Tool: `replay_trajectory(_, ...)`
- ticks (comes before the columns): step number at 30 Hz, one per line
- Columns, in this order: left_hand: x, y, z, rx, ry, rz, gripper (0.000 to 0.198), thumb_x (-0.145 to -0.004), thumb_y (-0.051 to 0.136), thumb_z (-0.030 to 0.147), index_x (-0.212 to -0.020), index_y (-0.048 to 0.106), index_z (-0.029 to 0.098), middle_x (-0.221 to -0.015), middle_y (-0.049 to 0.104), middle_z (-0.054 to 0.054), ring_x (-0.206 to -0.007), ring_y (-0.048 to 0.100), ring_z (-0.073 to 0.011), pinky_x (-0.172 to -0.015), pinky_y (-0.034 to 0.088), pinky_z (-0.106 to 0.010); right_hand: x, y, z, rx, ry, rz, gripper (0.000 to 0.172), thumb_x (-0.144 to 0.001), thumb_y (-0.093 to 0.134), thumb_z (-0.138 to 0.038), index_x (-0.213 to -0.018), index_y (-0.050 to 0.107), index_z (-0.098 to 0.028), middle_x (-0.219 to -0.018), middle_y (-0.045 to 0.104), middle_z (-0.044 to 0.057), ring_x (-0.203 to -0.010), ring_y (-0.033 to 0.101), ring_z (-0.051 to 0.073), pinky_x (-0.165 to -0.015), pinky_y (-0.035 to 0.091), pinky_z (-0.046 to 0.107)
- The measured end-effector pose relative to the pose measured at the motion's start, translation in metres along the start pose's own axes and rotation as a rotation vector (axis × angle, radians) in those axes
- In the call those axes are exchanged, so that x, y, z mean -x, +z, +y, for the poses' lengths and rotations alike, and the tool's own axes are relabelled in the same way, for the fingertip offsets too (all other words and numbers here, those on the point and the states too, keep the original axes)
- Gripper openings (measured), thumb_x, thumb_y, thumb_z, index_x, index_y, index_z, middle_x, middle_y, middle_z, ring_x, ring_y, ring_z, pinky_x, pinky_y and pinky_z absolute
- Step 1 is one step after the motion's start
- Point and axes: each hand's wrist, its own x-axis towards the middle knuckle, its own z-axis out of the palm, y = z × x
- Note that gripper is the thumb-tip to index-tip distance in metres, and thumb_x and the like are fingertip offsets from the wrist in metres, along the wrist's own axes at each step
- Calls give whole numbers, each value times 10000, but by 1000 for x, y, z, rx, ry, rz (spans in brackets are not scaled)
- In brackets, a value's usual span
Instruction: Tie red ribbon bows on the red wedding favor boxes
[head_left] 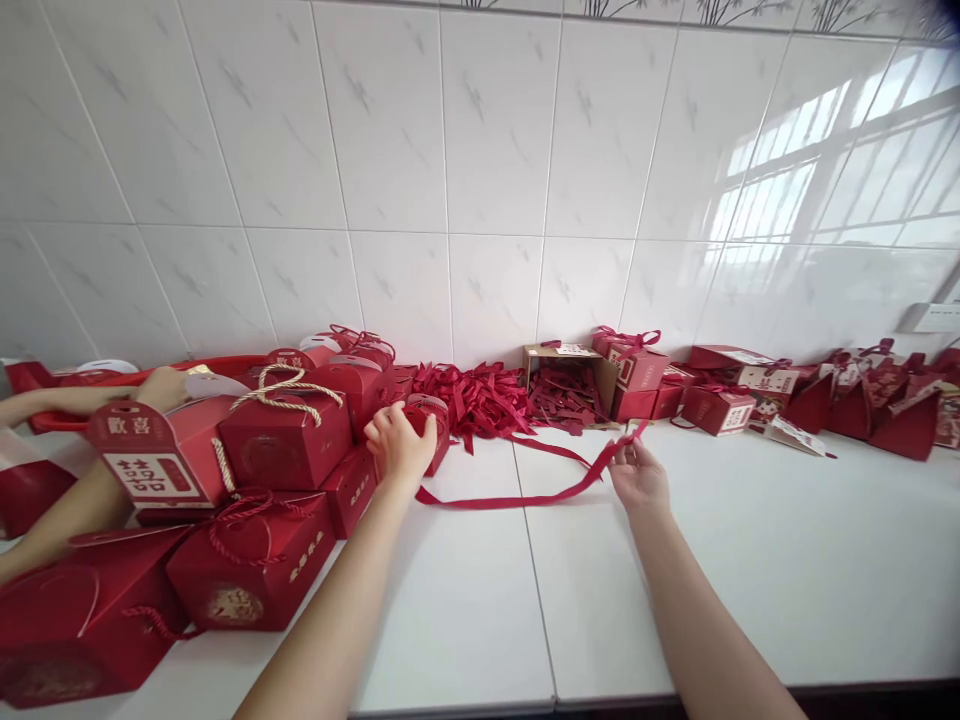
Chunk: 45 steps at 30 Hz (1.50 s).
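My left hand [403, 445] is beside a small red gift box [436, 450], its fingers curved and apart, with the thumb in front of the box; I see no firm grip. My right hand [639, 475] pinches one end of a dark red ribbon [517, 502] between thumb and fingers. The ribbon sags across the white table [465, 600] toward the left wrist. A second stretch of it loops back behind, toward a heap of red ribbons [480, 398].
Stacked red gift boxes [251, 560] with cord handles crowd the left. Another person's arms [75, 520] reach among them by a red basin [225, 368]. Behind stands an open cardboard box [606, 380] of dark red pieces. Ribbon-tied boxes [716, 410] line the tiled wall at right.
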Motion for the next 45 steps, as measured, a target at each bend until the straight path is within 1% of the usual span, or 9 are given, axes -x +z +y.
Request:
replay_trajectory(7, -2, 8, -17, -274, 97, -234, 436, -693, 603, 337, -1045, 565, 84, -1144, 536, -248, -1205, 348, -459, -958, 330, -611, 2, 106, -63, 37, -75, -52, 252, -768, 432, -24, -611, 417, -221, -547, 404, -43, -377, 340, 63, -315, 332, 237)
replay_trajectory(11, 16, 6, -15, -261, 178, -402, 501, -702, 562, 263, -1192, 525, 166, -1200, 571, -123, -1210, 410, -322, -1040, 358, -467, 39, 148, -90, 137, -560, -458, 237, -789, 517, -111, -615, 490, -270, -629, 419, -25, -413, 336, 84, -357, 314, 294)
replay_trajectory(14, 30, 4, -4, -231, 212, -535, 525, -717, 513, 209, -1242, 528, 225, -1245, 566, -70, -1225, 429, -275, -1041, 386, -408, 55, 155, -70, 207, -724, -505, 196, -768, 578, -97, -673, 591, -267, -553, 404, -49, -390, 273, 64, -377, 214, 268)
replay_trajectory(19, 42, -3, 18, -227, 225, -680, 405, -749, 474, 183, -1123, 604, 266, -1228, 529, -73, -1221, 389, -309, -1031, 373, -486, 41, 151, -28, 736, -318, -744, 118, -722, 712, -236, -785, 627, -183, -596, 512, -51, -456, 390, 36, -418, 245, 195)
replay_trajectory(25, 47, -4, 29, -115, 365, -678, 191, -771, 459, 111, -796, 609, 226, -1184, 521, -64, -1181, 429, -277, -1031, 357, -517, 38, 146, -24, 1447, 48, -998, 144, -768, 667, -287, -750, 575, -177, -586, 559, -38, -482, 485, 74, -454, 369, 206)
replay_trajectory(29, 50, -9, 35, 102, 560, -644, 221, -798, 493, 101, -721, 650, 237, -1229, 529, -48, -1270, 373, -271, -1099, 284, -505, 37, 144, -20, 1526, 177, -1049, 130, -803, 615, -218, -764, 493, -193, -683, 652, -5, -601, 617, 122, -590, 480, 246)
replay_trajectory(33, 50, -18, 41, 368, 526, -734, 258, -815, 503, 114, -920, 671, 280, -1321, 485, -28, -1304, 391, -248, -1120, 293, -463, 30, 138, -16, 1590, 282, -1123, 152, -806, 608, -212, -765, 462, -203, -791, 709, 36, -670, 663, 159, -646, 497, 280)
replay_trajectory(38, 49, -10, 34, 111, 357, -536, 351, -840, 557, 232, -1188, 559, 282, -1318, 498, -62, -1307, 391, -243, -1122, 279, -462, 32, 138, -13, 1612, 305, -1176, 146, -816, 579, -195, -765, 443, -205, -768, 707, 30, -659, 669, 165, -673, 490, 290)
replay_trajectory(45, 47, 5, 24, -16, 189, -757, 300, -878, 509, 353, -1140, 628, 268, -1374, 487, -61, -1306, 419, -248, -1102, 330, -438, 45, 143, -4, 1689, 332, -1169, 133, -781, 545, -123, -771, 441, -206, -735, 681, 6, -646, 670, 160, -674, 465, 278)
